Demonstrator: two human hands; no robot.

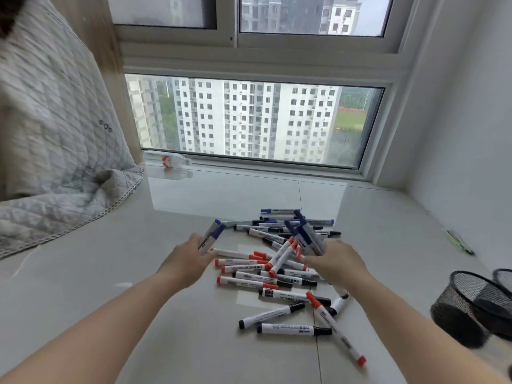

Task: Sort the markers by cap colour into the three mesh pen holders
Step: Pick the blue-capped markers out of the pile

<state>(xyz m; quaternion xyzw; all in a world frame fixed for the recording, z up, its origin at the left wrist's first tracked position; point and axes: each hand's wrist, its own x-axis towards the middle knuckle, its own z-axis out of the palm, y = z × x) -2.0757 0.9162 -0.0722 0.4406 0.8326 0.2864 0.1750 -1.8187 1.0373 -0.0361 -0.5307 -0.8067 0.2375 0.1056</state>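
Pale glossy window ledge (194,206) below a wide window carries the whole job. On it the left hand (188,261) holds a grip on two blue-capped markers (212,234), caps pointing far and right, while the right hand (336,263) clasps a thicker bunch of blue-capped markers (306,234), their long axes slanting far-left. Between and beyond both hands lies the loose marker pile (277,267), red, black and blue mixed, mostly lying left to right. The mesh pen holders (471,303) sit well to the near right, so the right hand looks better placed to drop its bundle in first.
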